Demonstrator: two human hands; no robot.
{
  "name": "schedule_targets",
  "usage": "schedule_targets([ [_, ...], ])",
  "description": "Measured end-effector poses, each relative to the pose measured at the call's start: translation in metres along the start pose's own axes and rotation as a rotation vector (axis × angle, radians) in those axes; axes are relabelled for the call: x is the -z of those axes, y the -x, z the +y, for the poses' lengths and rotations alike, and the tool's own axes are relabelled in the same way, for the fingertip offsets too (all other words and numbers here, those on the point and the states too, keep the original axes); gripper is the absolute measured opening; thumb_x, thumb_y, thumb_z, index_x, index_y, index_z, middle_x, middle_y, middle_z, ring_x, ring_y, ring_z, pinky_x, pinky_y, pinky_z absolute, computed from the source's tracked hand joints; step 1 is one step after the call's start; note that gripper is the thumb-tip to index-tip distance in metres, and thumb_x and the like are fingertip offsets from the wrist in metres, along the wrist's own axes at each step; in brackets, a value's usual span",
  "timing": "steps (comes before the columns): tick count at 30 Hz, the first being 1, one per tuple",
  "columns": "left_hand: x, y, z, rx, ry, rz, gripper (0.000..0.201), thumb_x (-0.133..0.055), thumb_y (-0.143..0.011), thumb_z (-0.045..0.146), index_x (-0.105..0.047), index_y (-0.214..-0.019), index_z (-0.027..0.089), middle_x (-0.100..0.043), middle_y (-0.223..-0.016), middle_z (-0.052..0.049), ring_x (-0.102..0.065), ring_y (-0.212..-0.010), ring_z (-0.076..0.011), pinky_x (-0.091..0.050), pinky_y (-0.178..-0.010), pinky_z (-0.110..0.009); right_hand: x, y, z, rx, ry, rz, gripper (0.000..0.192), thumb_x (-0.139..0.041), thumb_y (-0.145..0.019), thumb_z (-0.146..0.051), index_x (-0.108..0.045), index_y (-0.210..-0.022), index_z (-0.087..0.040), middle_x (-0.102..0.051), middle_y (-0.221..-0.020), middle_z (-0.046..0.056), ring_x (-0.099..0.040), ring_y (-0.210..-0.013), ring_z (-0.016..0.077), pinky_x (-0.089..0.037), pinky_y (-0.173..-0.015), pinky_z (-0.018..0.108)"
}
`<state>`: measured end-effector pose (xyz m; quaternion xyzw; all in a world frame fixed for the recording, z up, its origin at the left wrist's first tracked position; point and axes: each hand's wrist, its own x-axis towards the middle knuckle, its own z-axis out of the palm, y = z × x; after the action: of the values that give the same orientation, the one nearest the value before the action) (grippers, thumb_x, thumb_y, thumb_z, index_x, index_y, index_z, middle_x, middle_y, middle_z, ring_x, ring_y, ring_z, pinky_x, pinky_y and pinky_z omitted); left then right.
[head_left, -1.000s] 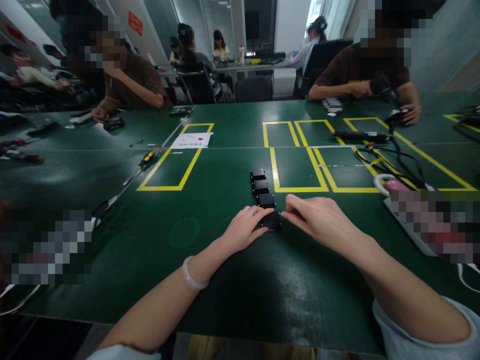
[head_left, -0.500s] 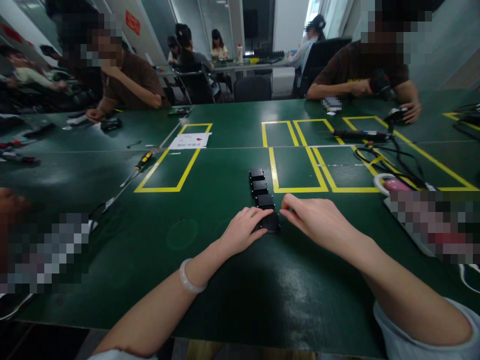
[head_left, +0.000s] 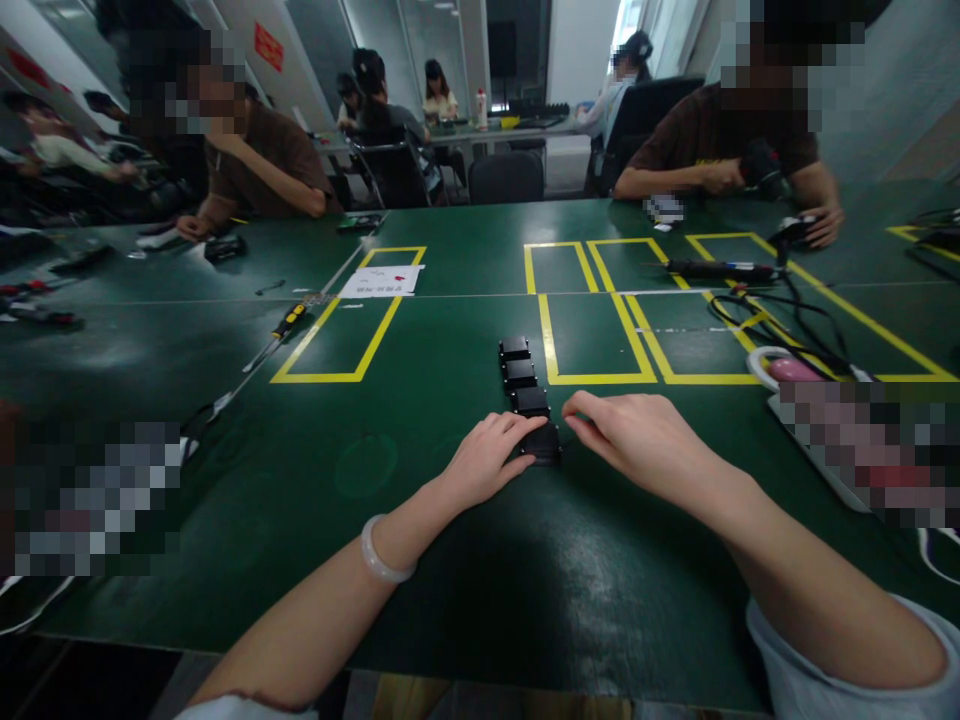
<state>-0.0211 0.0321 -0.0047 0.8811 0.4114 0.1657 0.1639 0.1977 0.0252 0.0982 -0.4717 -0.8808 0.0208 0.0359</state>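
Several small black blocks lie in a row on the green table, running away from me. The nearest black block sits between my hands. My left hand lies on the table with its fingertips on that block's left edge. My right hand rests to the block's right, thumb and forefinger pinched close beside its right edge. Whether the right fingers touch the block I cannot tell. A pale bangle is on my left wrist.
Yellow tape rectangles mark the table. A screwdriver and a white paper lie at the left, black cables and a pink-and-white object at the right. Other people sit at the far side, working.
Both hands stay at the nearest block; the right hand's fingertips shifted slightly. The view wobbled a little.
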Motion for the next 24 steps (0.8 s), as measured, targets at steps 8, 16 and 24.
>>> schedule_targets([
  [8,0.0002,0.0003,0.0009,0.001,0.002,0.009,0.047,-0.050,-0.094,0.034,-0.037,-0.139,0.028,-0.052,-0.122,-0.007,-0.049,-0.107,-0.0232,-0.042,-0.093,-0.039,0.0019,0.0014,-0.0017,-0.006,-0.007,0.011,0.026,-0.034,-0.097,-0.033,-0.056,-0.103,-0.019,-0.069,-0.077,0.003,-0.065,-0.068,0.0192,-0.027,-0.053,0.027],
  [16,-0.0008,0.0006,0.0013,0.004,0.008,0.017,0.047,-0.050,-0.094,0.034,-0.036,-0.139,0.029,-0.052,-0.121,-0.006,-0.049,-0.107,-0.0231,-0.042,-0.093,-0.040,0.0019,0.0016,-0.0006,-0.001,0.003,0.011,0.025,-0.035,-0.096,-0.030,-0.053,-0.111,-0.020,-0.070,-0.080,0.003,-0.066,-0.070,0.0199,-0.027,-0.053,0.028],
  [24,-0.0011,0.0004,-0.0002,0.005,-0.004,0.006,0.048,-0.051,-0.094,0.034,-0.037,-0.139,0.029,-0.052,-0.122,-0.006,-0.049,-0.107,-0.0234,-0.043,-0.093,-0.039,0.0037,0.0017,-0.0026,-0.006,0.001,-0.008,0.027,-0.035,-0.097,-0.038,-0.054,-0.096,-0.020,-0.067,-0.071,0.002,-0.063,-0.063,0.0185,-0.025,-0.052,0.027],
])
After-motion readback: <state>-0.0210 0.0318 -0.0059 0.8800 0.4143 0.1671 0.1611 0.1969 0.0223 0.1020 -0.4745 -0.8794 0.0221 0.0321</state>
